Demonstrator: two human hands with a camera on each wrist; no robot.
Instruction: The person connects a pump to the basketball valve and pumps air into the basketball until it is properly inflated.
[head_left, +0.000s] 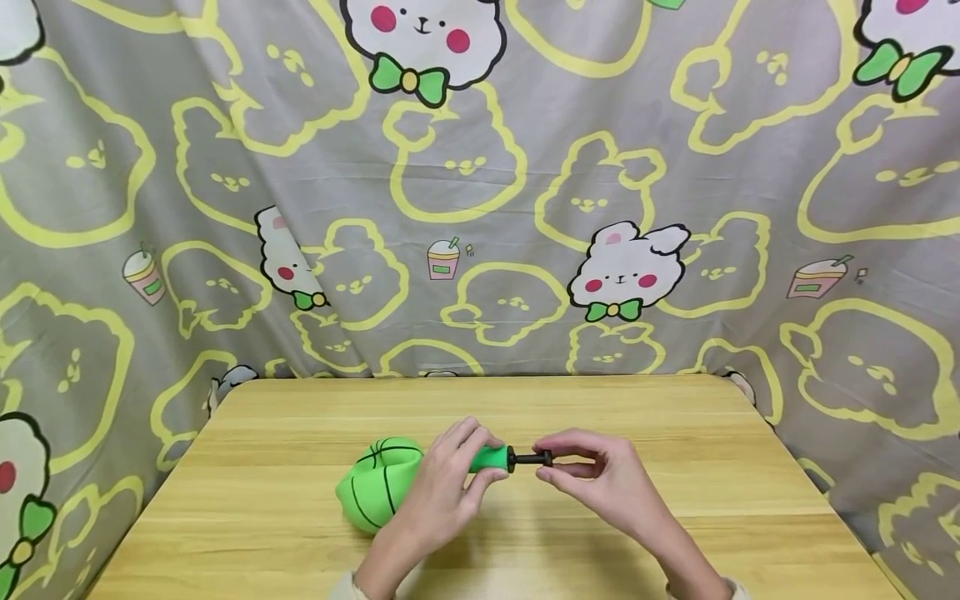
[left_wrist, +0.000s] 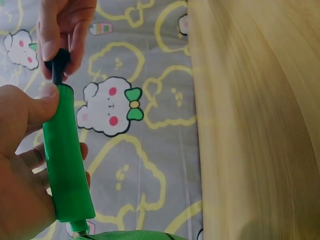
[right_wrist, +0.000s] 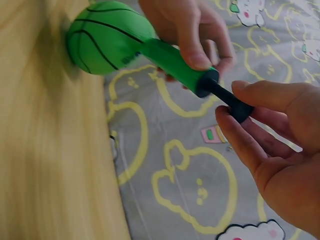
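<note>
A small green hand pump [head_left: 492,458] lies crosswise above the table, its barrel gripped by my left hand [head_left: 447,479] with the thumb along one side. My right hand [head_left: 617,477] holds the black plunger handle [right_wrist: 240,111] between thumb and fingers. Part of the black rod shows between handle and barrel. At the pump's other end is a green ball with black lines [head_left: 375,492], creased and dented on top in the head view. The pump's nozzle end [left_wrist: 80,226] meets the ball in the left wrist view.
The hands work over a light wooden table [head_left: 285,417]. A grey curtain [head_left: 480,242] with yellow outlines and white cartoon animals hangs behind the table and along both sides.
</note>
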